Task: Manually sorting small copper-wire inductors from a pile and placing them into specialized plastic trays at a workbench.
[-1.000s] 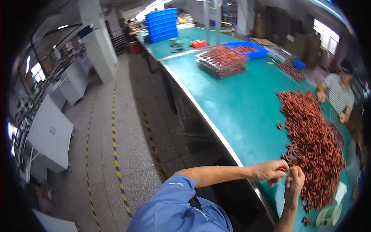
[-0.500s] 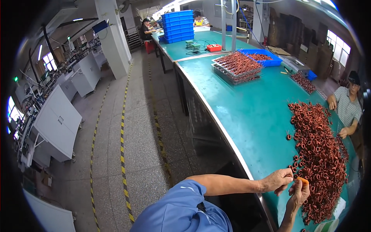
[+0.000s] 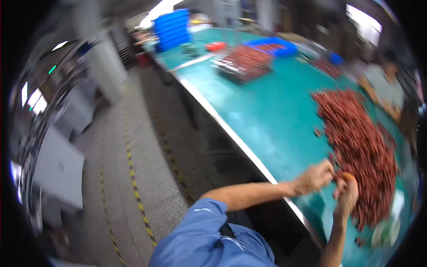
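My left hand (image 3: pixel 313 178) is closed in a pinch above the near edge of the green table. Close beside it, my right hand (image 3: pixel 348 193) is closed too, an orange covering (image 3: pixel 349 177) showing on or at its fingertip. The fingertips of both hands nearly meet; whatever small piece lies between them is blurred and partly hidden. Just beyond and to the right of the hands spreads a large pile of red-brown coil rings (image 3: pixel 360 153). One loose coil (image 3: pixel 317 132) lies apart, left of the pile.
The green table (image 3: pixel 262 120) has a pale edge. Farther off are stacked clear trays of coils (image 3: pixel 244 64), a blue bin (image 3: pixel 289 48), a red box (image 3: pixel 215 46) and stacked blue crates (image 3: pixel 171 30). A person (image 3: pixel 386 86) sits across at the right.
The whole view has swung and blurred, shifting the table and pile up and left in the picture. Both hands stay closed together beside the pile.
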The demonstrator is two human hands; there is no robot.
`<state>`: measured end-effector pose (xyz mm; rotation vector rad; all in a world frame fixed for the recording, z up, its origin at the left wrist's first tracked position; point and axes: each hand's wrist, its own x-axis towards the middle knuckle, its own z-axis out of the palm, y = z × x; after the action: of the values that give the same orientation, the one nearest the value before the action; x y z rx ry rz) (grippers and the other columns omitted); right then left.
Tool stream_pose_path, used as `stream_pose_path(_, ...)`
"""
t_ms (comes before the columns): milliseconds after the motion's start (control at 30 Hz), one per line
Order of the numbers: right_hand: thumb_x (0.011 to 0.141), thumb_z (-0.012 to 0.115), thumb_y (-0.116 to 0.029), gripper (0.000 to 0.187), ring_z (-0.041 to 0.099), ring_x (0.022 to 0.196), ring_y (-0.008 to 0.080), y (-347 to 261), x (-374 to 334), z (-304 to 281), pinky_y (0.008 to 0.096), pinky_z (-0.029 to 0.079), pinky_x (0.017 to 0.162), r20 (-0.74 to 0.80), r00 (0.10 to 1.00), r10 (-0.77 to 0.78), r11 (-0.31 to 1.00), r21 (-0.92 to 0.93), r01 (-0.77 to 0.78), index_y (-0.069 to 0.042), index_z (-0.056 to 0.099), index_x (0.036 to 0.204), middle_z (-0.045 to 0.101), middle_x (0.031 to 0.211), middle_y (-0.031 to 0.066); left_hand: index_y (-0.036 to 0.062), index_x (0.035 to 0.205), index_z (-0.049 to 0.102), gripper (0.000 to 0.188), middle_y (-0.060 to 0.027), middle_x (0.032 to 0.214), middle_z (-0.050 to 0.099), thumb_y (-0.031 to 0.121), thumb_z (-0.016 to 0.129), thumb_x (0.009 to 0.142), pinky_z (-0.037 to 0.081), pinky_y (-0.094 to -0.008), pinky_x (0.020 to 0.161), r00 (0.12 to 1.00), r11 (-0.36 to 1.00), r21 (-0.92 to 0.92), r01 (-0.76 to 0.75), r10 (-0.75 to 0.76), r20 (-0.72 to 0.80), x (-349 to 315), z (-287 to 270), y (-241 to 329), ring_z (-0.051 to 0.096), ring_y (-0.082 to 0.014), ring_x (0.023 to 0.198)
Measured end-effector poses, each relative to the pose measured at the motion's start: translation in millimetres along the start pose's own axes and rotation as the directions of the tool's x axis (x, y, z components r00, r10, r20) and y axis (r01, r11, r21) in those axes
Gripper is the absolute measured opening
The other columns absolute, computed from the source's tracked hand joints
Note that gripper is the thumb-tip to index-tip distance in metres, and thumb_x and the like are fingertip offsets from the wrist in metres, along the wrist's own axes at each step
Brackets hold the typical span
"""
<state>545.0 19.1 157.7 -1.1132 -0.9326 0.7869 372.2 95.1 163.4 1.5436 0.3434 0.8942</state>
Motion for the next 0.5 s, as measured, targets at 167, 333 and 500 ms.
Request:
stream_pose_path(167,0.096,0.056,-0.032,0.033,0.051,0.048,0.0082,-2,6,27,0.0211,0.041,0.045,0.135,0.981,0.140,0.990,-0.001,-0.141,0.000,0.061,0.092,0.058,0.065,0.0021,0.0026,0.107,0.048,0.017,-0.0129,0.072,0.057,0.015,0.050,0.096,0.047,-0.0351,0.058,0.996,0.887,0.460,-0.034,0.070,-0.061,3,-19,13,0.058,-0.0229,0.062)
stream_pose_path(333,0.095,0.058,-0.028,0.030,0.053,0.049,0.0088,-8,7,29,0.0208,0.040,0.044,0.198,0.954,0.223,0.974,0.003,-0.228,0.001,0.061,0.090,0.057,0.064,0.0034,0.0029,0.109,0.048,0.017,-0.0193,0.085,0.060,0.012,0.049,0.095,0.050,-0.0428,0.066,0.974,0.755,0.616,-0.225,0.173,0.145,12,-17,6,0.061,-0.0364,0.075)
stream_pose_path(500,0.090,0.065,-0.027,0.024,0.036,0.047,0.0013,-23,-7,22,0.0181,0.028,0.039,0.052,0.953,0.299,0.954,-0.018,-0.298,-0.006,0.056,0.084,0.040,0.062,-0.0073,0.0014,0.102,0.050,0.019,-0.0207,0.092,0.056,0.013,0.054,0.088,0.045,-0.0420,0.074,0.918,0.896,0.413,-0.166,-0.013,0.397,23,-14,16,0.058,-0.0376,0.086)
